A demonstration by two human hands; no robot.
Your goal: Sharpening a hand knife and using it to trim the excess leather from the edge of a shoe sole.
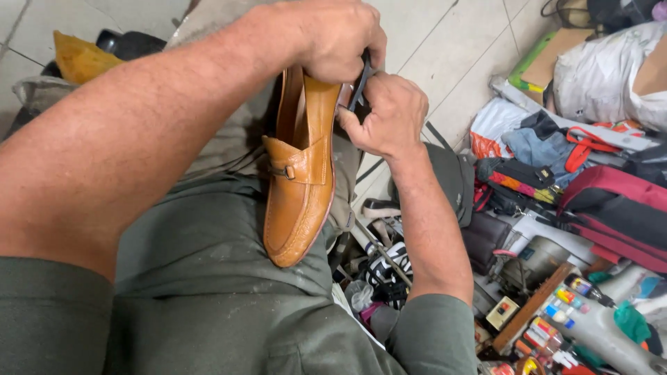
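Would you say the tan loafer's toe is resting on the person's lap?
Touching. The head view shows the tan loafer with its toe pressed on the olive trousers, no gap; left hand grips its heel.

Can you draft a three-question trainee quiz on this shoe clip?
1. True or false: the tan loafer rests on the person's lap.
2. Which hand grips the shoe's heel end from above: A) left hand B) right hand?
3. What colour is the thin tool between the hands?

Key: 1 true. 2 A. 3 black, though its kind cannot be told.
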